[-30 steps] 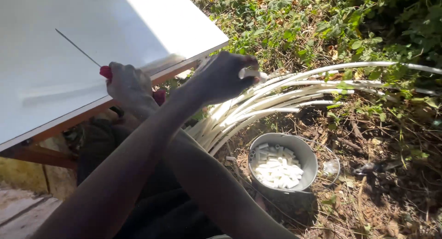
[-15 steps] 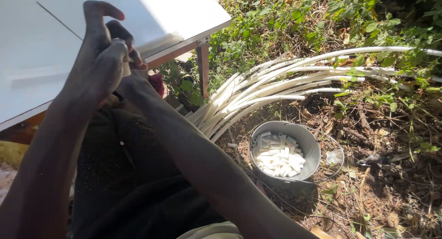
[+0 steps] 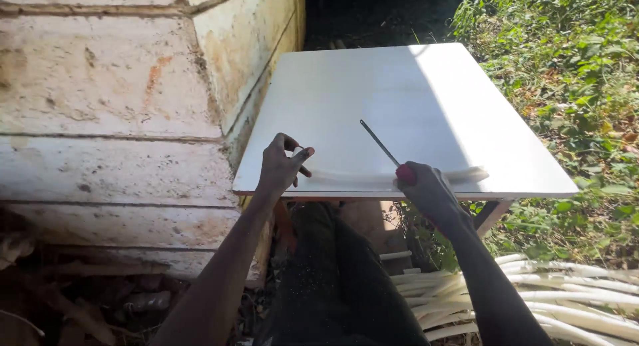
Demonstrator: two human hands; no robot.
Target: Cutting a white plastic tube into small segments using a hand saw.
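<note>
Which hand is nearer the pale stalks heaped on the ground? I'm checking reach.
Right. The right hand holds a red-handled knife above the pale stalks; the left hand is farther left, over the table edge.

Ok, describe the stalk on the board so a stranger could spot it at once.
Find the white board beside the block wall. Along its near edge lies one pale peeled stalk, between the left hand and right hand. The other stalks lie bundled on the ground.

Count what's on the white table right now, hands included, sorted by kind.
Hands: 2, the left hand and the right hand
Pale stalks: 1, the stalk lying along the near edge of the table
Knives: 1, the red-handled knife in the right hand
Total: 4
</note>
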